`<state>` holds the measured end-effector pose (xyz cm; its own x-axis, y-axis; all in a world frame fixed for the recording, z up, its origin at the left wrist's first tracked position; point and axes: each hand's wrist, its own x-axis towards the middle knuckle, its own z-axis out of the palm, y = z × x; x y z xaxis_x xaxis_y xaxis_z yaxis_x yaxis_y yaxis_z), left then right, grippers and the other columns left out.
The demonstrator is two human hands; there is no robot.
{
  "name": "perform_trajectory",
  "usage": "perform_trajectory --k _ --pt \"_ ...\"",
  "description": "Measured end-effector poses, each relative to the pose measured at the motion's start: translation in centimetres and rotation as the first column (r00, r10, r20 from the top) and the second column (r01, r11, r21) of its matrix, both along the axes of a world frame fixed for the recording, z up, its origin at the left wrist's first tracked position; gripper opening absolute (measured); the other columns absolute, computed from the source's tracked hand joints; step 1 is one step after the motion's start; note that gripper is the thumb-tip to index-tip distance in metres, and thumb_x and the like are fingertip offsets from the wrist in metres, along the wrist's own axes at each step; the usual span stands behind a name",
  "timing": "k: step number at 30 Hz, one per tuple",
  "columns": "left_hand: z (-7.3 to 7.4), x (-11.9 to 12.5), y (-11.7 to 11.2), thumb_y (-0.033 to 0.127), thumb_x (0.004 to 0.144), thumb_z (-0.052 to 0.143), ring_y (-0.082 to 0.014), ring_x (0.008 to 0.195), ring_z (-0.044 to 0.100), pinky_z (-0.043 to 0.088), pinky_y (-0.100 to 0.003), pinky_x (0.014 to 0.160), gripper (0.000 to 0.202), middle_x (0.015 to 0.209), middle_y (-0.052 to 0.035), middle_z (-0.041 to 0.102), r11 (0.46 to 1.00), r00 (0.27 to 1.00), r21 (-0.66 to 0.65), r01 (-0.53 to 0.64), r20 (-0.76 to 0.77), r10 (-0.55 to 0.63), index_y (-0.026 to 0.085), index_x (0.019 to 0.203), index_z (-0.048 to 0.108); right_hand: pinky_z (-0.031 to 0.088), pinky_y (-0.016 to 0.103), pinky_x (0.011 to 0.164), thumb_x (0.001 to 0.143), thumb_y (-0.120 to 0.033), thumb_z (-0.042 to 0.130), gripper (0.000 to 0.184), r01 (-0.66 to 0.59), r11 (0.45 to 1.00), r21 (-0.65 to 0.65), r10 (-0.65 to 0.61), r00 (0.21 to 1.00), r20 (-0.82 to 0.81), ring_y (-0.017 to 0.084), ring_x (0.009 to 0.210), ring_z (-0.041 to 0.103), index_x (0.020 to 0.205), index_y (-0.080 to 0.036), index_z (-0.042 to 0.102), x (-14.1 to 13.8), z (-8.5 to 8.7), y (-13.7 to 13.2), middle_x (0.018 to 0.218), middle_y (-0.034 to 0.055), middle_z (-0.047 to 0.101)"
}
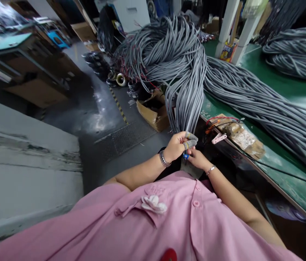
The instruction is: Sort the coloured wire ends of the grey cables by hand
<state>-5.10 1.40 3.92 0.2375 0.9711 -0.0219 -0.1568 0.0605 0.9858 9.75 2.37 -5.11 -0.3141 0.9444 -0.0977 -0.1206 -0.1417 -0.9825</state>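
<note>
A thick bundle of grey cables point(188, 90) hangs off the edge of the green workbench point(283, 163) down in front of me. My left hand point(178, 146), with grey finger cots on two fingertips, is closed around the lower ends of the hanging cables. Just below it, my right hand point(197, 159) is closed near a small blue part point(185, 156) at the cable ends; what it grips is partly hidden behind my left hand. A metal bracelet sits on each wrist.
More grey cable piles point(296, 54) lie across the workbench. Plastic bags of small parts point(239, 137) and a pink clip point(219, 137) rest at the bench edge. An open cardboard box point(154, 110) stands on the floor. A grey surface point(28, 163) is on the left.
</note>
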Motion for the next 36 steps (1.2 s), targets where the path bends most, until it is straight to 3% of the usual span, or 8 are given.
perform_trajectory --k 3,9,15,20,26,30,32,36 --pt "-1.5 -0.4 0.0 0.036 0.073 0.074 -0.0096 0.046 0.058 0.045 -0.02 0.046 0.033 0.065 -0.0022 0.065 0.999 0.997 -0.007 -0.034 -0.066 0.033 0.011 0.092 0.062 0.047 0.024 0.06 0.07 -0.028 0.077 0.013 -0.09 0.995 0.034 0.088 0.994 0.06 0.013 0.06 0.054 0.073 -0.018 0.069 1.8 1.0 -1.4 0.063 -0.0037 0.063" --pt "-3.8 1.2 -0.1 0.021 0.077 0.064 -0.0109 0.06 0.061 0.049 -0.022 0.058 0.017 0.077 -0.0044 0.068 0.972 0.954 0.211 0.102 -0.299 -0.035 0.014 0.093 0.065 0.048 0.029 0.06 0.079 -0.033 0.07 0.015 0.08 0.977 0.196 -0.113 0.98 0.166 0.017 0.065 0.056 0.091 -0.024 0.072 4.6 3.6 -5.1 0.073 0.0014 0.066" --pt "-3.7 3.1 0.0 0.015 0.071 0.066 -0.0137 0.065 0.06 0.046 -0.025 0.062 0.033 0.078 -0.0015 0.065 0.877 0.838 0.336 0.343 -0.532 -0.124 0.017 0.104 0.06 0.051 0.033 0.073 0.069 -0.028 0.08 0.039 0.239 0.944 0.228 -0.266 0.959 0.094 0.018 0.073 0.056 0.106 -0.028 0.068 4.5 3.8 -7.1 0.089 0.0026 0.065" --pt "-3.9 4.1 0.5 0.012 0.069 0.065 -0.0201 0.089 0.064 0.05 -0.031 0.078 0.046 0.104 -0.0092 0.065 0.82 0.811 0.377 0.43 -0.561 -0.168 0.016 0.114 0.055 0.051 0.038 0.082 0.068 -0.032 0.08 0.03 0.29 0.942 0.171 -0.294 0.956 -0.004 0.023 0.084 0.058 0.097 -0.029 0.072 4.3 3.4 -6.9 0.09 0.004 0.066" --pt "-3.5 4.3 0.2 0.007 0.068 0.06 -0.0197 0.088 0.064 0.049 -0.03 0.079 0.051 0.103 -0.0079 0.066 0.843 0.811 0.346 0.413 -0.561 -0.167 0.017 0.118 0.054 0.048 0.035 0.082 0.077 -0.033 0.073 0.013 0.303 0.92 0.248 -0.31 0.951 -0.013 0.021 0.083 0.059 0.087 -0.026 0.073 4.6 3.6 -5.8 0.09 0.0037 0.069" --pt "-3.3 3.6 -0.5 0.02 0.078 0.063 -0.0171 0.08 0.062 0.048 -0.028 0.075 0.027 0.094 -0.0056 0.068 0.859 0.822 0.354 0.371 -0.555 -0.126 0.019 0.104 0.061 0.046 0.028 0.061 0.076 -0.035 0.074 0.014 0.377 0.922 0.087 -0.37 0.925 -0.084 0.015 0.063 0.053 0.084 -0.023 0.072 5.4 2.9 -5.2 0.075 0.0005 0.066" --pt "-3.7 3.1 -0.6 0.028 0.081 0.063 -0.0183 0.08 0.061 0.046 -0.031 0.078 0.014 0.087 -0.0058 0.068 0.839 0.778 0.408 0.361 -0.627 -0.03 0.02 0.092 0.065 0.042 0.026 0.055 0.074 -0.035 0.075 0.015 0.381 0.924 0.04 -0.377 0.922 -0.091 0.013 0.058 0.049 0.08 -0.022 0.071 5.5 2.5 -5.0 0.07 -0.0008 0.063" --pt "-4.3 2.3 -0.1 0.034 0.08 0.065 -0.0188 0.076 0.06 0.04 -0.033 0.084 0.014 0.074 -0.0047 0.067 0.778 0.685 0.473 0.414 -0.724 0.076 0.02 0.075 0.065 0.04 0.024 0.052 0.073 -0.034 0.076 0.015 0.346 0.938 0.01 -0.342 0.933 -0.11 0.011 0.056 0.047 0.075 -0.021 0.069 5.0 2.8 -4.5 0.066 -0.002 0.061"
